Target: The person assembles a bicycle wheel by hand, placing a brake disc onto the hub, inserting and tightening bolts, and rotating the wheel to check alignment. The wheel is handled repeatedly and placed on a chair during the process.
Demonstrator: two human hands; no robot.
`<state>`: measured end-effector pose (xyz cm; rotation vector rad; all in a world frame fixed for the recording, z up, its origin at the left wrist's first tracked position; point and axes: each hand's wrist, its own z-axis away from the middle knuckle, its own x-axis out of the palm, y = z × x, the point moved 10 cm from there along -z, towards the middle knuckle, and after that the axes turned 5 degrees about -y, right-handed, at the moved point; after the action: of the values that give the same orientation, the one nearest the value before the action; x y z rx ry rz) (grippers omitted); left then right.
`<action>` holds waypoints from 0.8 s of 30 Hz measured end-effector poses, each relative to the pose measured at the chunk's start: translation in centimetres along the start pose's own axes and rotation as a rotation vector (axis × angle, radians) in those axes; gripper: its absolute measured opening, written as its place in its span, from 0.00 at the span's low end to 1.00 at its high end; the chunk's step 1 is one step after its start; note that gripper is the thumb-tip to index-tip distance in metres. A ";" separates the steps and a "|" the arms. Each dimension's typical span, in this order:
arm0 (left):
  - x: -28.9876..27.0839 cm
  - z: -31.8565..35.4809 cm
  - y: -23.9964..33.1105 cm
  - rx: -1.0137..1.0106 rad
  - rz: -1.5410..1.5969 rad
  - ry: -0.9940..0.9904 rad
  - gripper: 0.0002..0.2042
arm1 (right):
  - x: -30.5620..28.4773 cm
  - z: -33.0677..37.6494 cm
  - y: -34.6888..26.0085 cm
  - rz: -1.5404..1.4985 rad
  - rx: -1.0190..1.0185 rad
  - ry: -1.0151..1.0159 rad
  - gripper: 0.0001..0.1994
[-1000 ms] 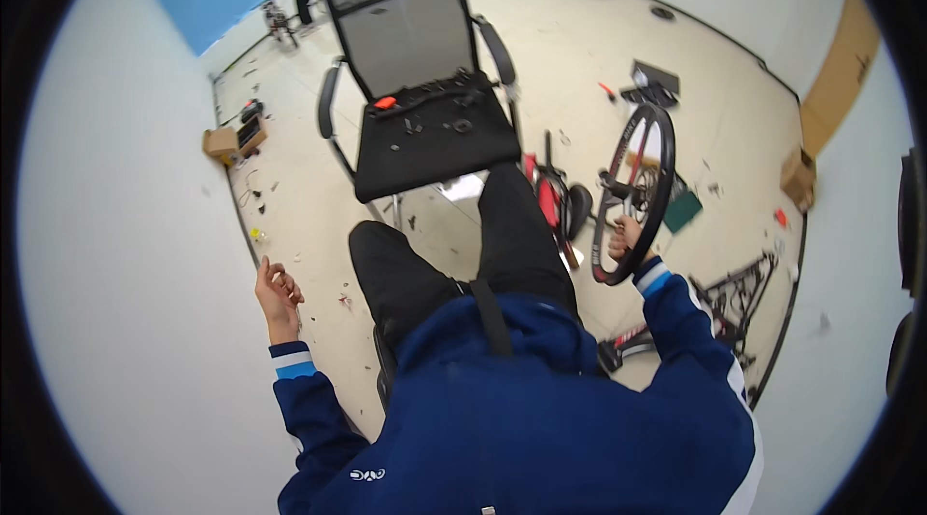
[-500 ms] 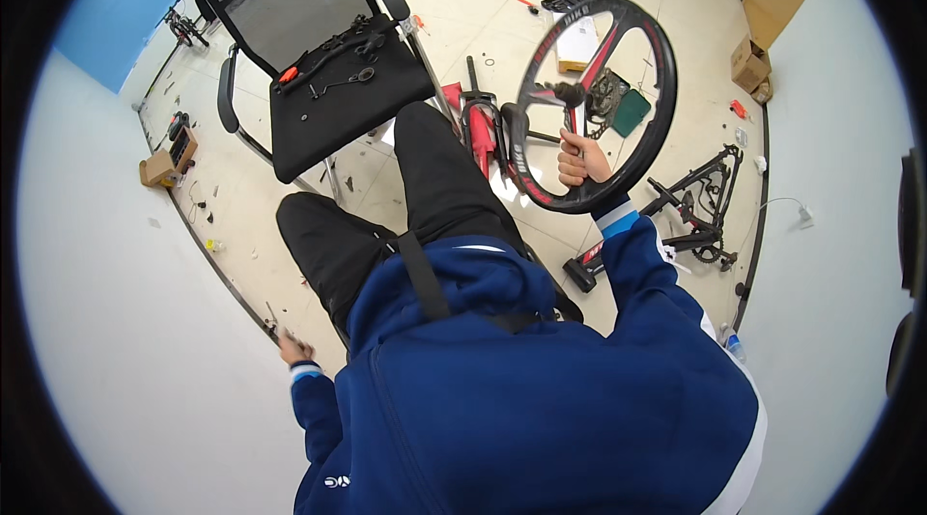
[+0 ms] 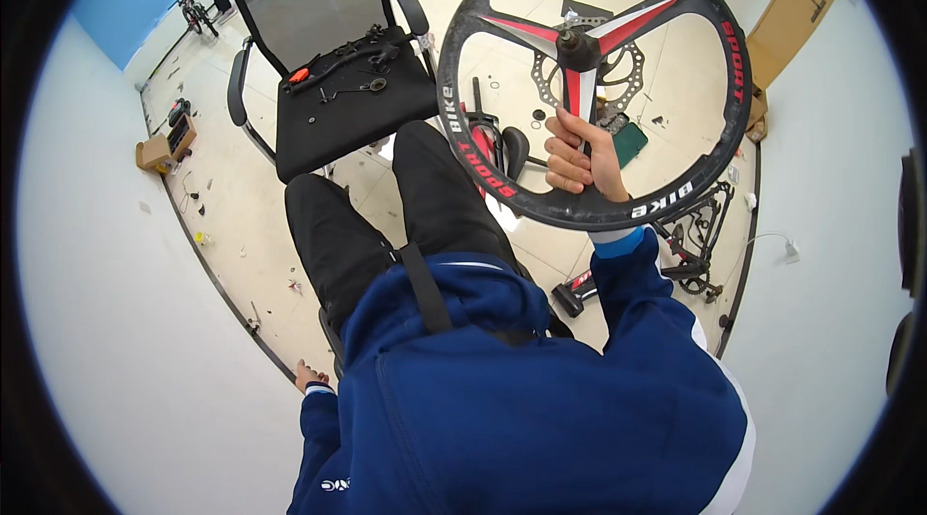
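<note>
Raised higher, three-spoke bike wheel point(image 3: 591, 81), upper right, gripped at lower spoke by right hand point(image 3: 579, 160); left hand point(image 3: 309, 377) lower left, fingers unclear

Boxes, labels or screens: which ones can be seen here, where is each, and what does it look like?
Small cardboard box: on the floor at left by the wall, brown, open-topped.
Tall cardboard panel: leaning at the upper right wall, flat, tan.
Lettering on the bike wheel: red and white print around the black rim, which the right hand grips by a spoke.
Green flat item: on the floor behind the wheel, rectangular; kind unclear.
No screens visible.
</note>
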<state>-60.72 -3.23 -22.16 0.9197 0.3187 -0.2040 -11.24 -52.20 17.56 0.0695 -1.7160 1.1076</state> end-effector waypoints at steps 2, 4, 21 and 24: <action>-2.0 -3.3 0.3 0.010 0.023 0.004 0.19 | 2.1 -0.7 0.8 -0.007 0.031 -0.065 0.21; -2.3 -6.1 -2.2 0.000 0.053 -0.028 0.19 | 3.7 -0.7 1.3 0.009 0.064 -0.106 0.22; -2.1 -6.4 -7.2 -0.130 0.031 0.005 0.18 | 9.3 0.1 1.9 0.085 0.126 -0.255 0.22; -2.5 -6.5 -7.5 -0.147 0.040 -0.011 0.18 | 10.1 0.1 1.8 0.083 0.110 -0.256 0.22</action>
<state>-66.55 -2.37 -30.55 0.7790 0.3011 -0.1469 -16.82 -46.83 24.22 0.2186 -1.8962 1.2991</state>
